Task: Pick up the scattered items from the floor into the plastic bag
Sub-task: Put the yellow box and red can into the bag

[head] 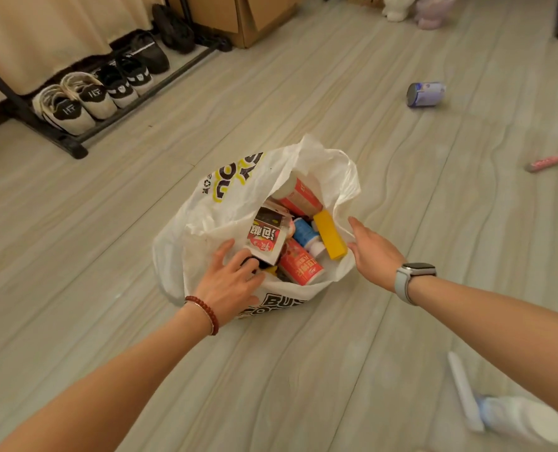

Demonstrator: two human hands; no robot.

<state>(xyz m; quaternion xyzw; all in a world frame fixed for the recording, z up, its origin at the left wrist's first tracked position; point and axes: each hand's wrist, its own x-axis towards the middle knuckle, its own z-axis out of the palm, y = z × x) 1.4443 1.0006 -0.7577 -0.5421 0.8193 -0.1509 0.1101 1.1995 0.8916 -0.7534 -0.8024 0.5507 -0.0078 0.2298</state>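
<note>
both hands spread: left hand [228,278] presses inside the plastic bag [199,236], right hand [374,247] touches its rim. bag looks soft, floppy; best gripped at the handles.

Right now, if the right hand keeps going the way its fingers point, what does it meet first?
Probably the plastic bag's right rim: the right hand points up-left at it, fingers straight, the yellow block just inside. Depth is unclear.
</note>
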